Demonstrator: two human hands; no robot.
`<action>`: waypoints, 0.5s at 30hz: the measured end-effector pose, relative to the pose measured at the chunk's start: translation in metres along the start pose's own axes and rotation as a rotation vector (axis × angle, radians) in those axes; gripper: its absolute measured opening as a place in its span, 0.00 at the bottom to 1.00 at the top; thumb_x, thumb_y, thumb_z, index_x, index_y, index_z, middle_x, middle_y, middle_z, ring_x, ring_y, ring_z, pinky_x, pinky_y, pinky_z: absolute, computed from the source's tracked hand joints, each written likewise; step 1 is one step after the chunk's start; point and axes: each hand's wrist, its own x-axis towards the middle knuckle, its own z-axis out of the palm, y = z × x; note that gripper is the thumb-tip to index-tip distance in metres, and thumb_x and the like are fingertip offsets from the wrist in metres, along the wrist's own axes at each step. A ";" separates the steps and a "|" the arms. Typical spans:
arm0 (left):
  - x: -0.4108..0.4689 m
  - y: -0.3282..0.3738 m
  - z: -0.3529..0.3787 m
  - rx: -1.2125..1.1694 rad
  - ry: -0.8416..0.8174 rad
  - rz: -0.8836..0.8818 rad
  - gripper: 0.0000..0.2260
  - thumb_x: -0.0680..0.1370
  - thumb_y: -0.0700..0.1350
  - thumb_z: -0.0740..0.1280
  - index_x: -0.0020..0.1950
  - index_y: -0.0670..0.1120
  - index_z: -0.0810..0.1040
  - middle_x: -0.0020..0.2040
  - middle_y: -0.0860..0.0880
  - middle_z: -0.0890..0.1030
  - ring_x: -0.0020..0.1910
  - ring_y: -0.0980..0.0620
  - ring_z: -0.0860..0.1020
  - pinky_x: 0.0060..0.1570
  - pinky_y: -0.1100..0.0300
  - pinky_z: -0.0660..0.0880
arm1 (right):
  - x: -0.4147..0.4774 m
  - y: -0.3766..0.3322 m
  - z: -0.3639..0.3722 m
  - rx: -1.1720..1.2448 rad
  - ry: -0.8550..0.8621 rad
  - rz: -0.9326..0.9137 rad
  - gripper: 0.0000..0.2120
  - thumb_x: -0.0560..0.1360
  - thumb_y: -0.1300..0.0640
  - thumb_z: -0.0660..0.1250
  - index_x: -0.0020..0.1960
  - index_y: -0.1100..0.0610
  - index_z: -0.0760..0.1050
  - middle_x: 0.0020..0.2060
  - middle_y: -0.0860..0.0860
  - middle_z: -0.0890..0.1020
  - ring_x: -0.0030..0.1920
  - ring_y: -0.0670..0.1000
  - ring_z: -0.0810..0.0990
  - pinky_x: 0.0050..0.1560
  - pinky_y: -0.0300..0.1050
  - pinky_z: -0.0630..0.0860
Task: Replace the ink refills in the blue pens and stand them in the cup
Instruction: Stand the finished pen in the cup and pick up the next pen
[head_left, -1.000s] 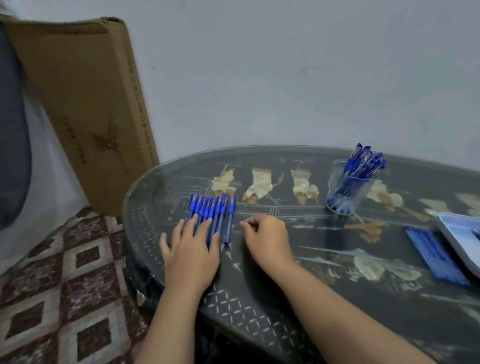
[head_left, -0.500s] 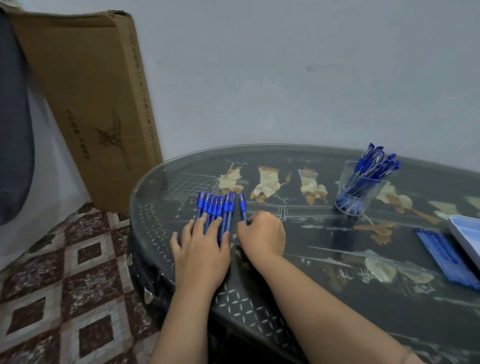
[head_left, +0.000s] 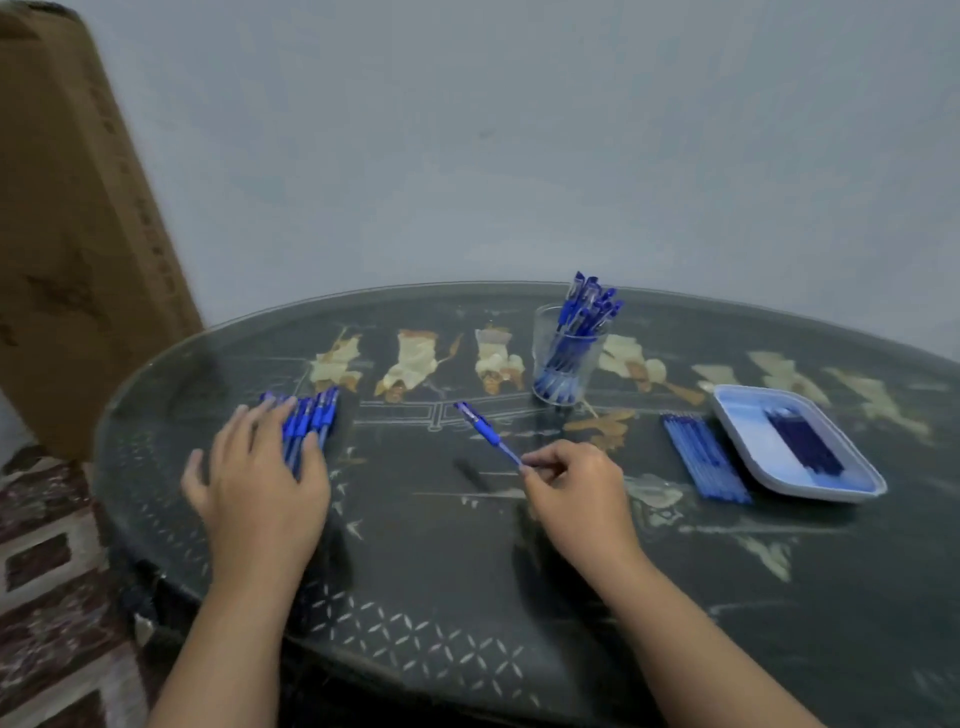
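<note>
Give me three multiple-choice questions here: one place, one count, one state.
1. Where does the pale refill bundle lie? A) on the floor B) on the table beside the tray C) inside the tray
2. How many pens does the right hand hold? A) none B) one C) three
3. How is the left hand? A) flat on the row of pens B) clenched C) lifted high
Answers: B, the bundle sits left of the tray's rim; B, its fingers pinch a single blue pen; A, straight fingers rest across the row.

A dark patterned glass-topped table (head_left: 467, 613) meets a pale wall (head_left: 467, 130), over brown-and-white tiled floor (head_left: 47, 597)
</note>
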 end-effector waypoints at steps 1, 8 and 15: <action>-0.003 0.013 0.003 -0.041 -0.018 0.031 0.17 0.78 0.46 0.66 0.66 0.47 0.76 0.68 0.46 0.75 0.70 0.45 0.69 0.71 0.41 0.56 | -0.001 0.013 -0.012 -0.025 0.020 -0.012 0.04 0.72 0.59 0.71 0.43 0.52 0.83 0.36 0.45 0.78 0.40 0.42 0.74 0.38 0.27 0.66; -0.048 0.108 0.047 -0.300 -0.458 0.297 0.23 0.77 0.48 0.69 0.70 0.61 0.68 0.69 0.58 0.71 0.70 0.56 0.68 0.72 0.44 0.60 | 0.007 0.073 -0.063 -0.089 0.120 -0.026 0.05 0.73 0.56 0.73 0.45 0.46 0.82 0.39 0.48 0.77 0.47 0.51 0.73 0.49 0.45 0.67; -0.067 0.142 0.087 -0.399 -0.501 0.400 0.13 0.73 0.42 0.73 0.56 0.55 0.81 0.51 0.62 0.80 0.51 0.66 0.75 0.59 0.61 0.71 | 0.014 0.102 -0.085 -0.004 0.122 -0.098 0.07 0.74 0.64 0.70 0.46 0.53 0.81 0.43 0.48 0.79 0.49 0.49 0.75 0.50 0.36 0.66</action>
